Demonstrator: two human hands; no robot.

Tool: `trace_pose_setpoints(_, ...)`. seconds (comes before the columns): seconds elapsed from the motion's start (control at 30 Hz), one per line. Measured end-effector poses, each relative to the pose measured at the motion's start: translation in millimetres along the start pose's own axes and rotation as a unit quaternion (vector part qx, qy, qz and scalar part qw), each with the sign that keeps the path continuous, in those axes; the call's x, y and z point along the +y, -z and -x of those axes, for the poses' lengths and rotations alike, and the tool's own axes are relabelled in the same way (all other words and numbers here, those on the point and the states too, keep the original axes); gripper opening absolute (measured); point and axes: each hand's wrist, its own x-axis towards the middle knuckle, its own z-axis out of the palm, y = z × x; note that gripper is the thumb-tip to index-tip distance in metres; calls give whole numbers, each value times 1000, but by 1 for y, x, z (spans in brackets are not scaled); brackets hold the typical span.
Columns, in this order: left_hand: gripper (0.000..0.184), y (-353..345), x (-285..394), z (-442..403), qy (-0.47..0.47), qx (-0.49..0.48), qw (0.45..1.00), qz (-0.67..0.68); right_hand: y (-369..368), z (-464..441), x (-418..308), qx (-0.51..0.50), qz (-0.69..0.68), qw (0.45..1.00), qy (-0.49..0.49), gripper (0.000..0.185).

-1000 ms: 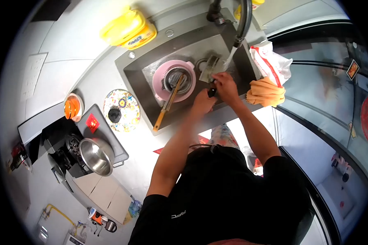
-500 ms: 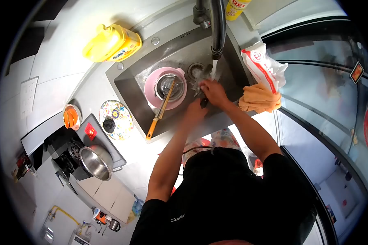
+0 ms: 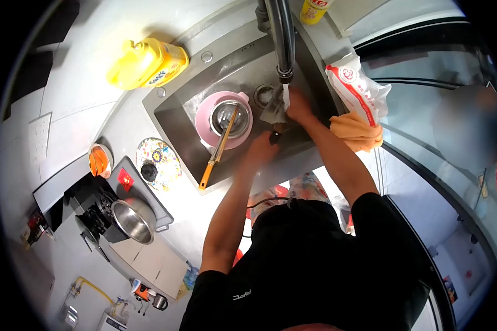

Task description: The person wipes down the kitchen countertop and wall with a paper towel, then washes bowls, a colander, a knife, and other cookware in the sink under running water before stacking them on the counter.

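Note:
My left hand [image 3: 262, 148] is closed around the dark handle of a broad-bladed kitchen knife [image 3: 273, 113] over the sink [image 3: 176, 124]. The flat blade points toward the back of the sink, by the drain. Water from the dark faucet [image 3: 284, 52] runs down at the blade. My right hand [image 3: 299, 105] is beside the stream, at the blade's right side; its fingers are blurred and partly hidden. To the left, a pink basin [image 3: 204, 124] holds a metal strainer [image 3: 222, 113], whose orange-ended handle [image 3: 207, 175] leans over the sink's front rim.
A yellow jug [image 3: 149, 63] stands behind the sink, and a yellow bottle [image 3: 315, 10] by the faucet. On the right rim lie a white-red packet [image 3: 359, 91] and an orange cloth [image 3: 356, 131]. A patterned lid [image 3: 163, 151] and steel bowl [image 3: 133, 220] are to the left.
My right hand has moved back and to the right, up beside the water stream. More of the knife's blade shows now. My left hand keeps its hold on the handle, almost in place.

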Motion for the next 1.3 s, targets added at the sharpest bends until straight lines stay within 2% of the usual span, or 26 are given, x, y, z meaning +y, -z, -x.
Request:
trace_pose_setpoints(0.03,34,-1,-2,-2,-1,-2,1000,0,-9,24,-11,4,-20,1000,21,23)
trace_pose_setpoints(0.1,35,2,11,-5,77,-59,992,86,-10,42,-36,4,-35,998,43,23)
trace_pose_setpoints(0.17,35,4,15,-7,79,-63,990,95,2,38,-62,-58,16,997,51,18)
trace_pose_setpoints(0.27,36,8,21,-1,75,-64,992,74,11,-11,-8,7,136,990,42,22)
trace_pose_setpoints(0.3,36,9,22,5,72,-60,994,52,10,-22,-3,8,133,990,42,22)
trace_pose_setpoints(0.37,37,17,25,18,78,-37,996,11,9,-28,6,64,46,990,-115,22)
trace_pose_setpoints(0.4,38,24,32,17,76,-7,997,-28,8,-30,11,67,48,990,-113,22)
trace_pose_setpoints(0.43,38,30,39,18,73,-5,997,-27,5,-28,16,120,-73,982,-125,21)
trace_pose_setpoints(0.47,39,39,49,23,86,36,987,-133,1,-22,18,168,-192,957,-138,21)
trace_pose_setpoints(0.5,39,45,53,27,100,78,963,-238,10,-12,5,166,-193,957,-137,21)
trace_pose_setpoints(0.57,36,52,53,27,89,121,947,-285,36,11,-20,166,-376,885,-217,20)
trace_pose_setpoints(0.63,33,59,52,25,76,163,927,-329,58,31,-41,192,-412,872,-184,21)
trace_pose_setpoints(0.67,30,63,50,24,26,218,908,-357,69,38,-51,217,-446,855,-151,21)
trace_pose_setpoints(0.7,27,65,49,23,-25,271,883,-383,83,43,-64,217,-446,855,-151,21)
trace_pose_setpoints(0.77,23,62,39,14,-16,276,884,-377,104,48,-88,260,-242,934,32,21)
trace_pose_setpoints(0.8,19,60,34,8,-8,281,885,-372,105,49,-96,260,-243,934,30,21)
trace_pose_setpoints(0.87,19,53,27,-6,8,250,888,-385,101,49,-109,124,-53,971,199,18)
trace_pose_setpoints(0.9,18,50,28,-9,23,219,891,-398,92,52,-114,124,-54,971,197,18)
trace_pose_setpoints(0.97,19,48,32,-13,34,203,900,-385,73,54,-118,-128,-18,982,135,16)
trace_pose_setpoints(1.0,20,48,35,-14,45,184,909,-372,62,51,-103,-128,-18,982,135,16)
trace_pose_setpoints(1.07,22,47,41,-11,54,169,913,-368,37,34,-68,-17,-141,984,106,19)
trace_pose_setpoints(1.1,24,46,43,-8,65,157,916,-363,28,15,-38,-24,-142,984,108,19)
trace_pose_setpoints(1.17,19,40,50,-3,76,141,918,-364,16,-24,9,-39,34,995,89,28)
trace_pose_setpoints(1.2,14,38,52,-5,78,127,920,-364,19,-16,-10,-40,32,994,95,28)
trace_pose_setpoints(1.27,14,32,51,1,74,151,921,-350,20,24,-38,-71,-56,996,23,34)
trace_pose_setpoints(1.3,14,30,50,2,77,157,924,-339,3,24,-16,-49,-17,998,36,37)
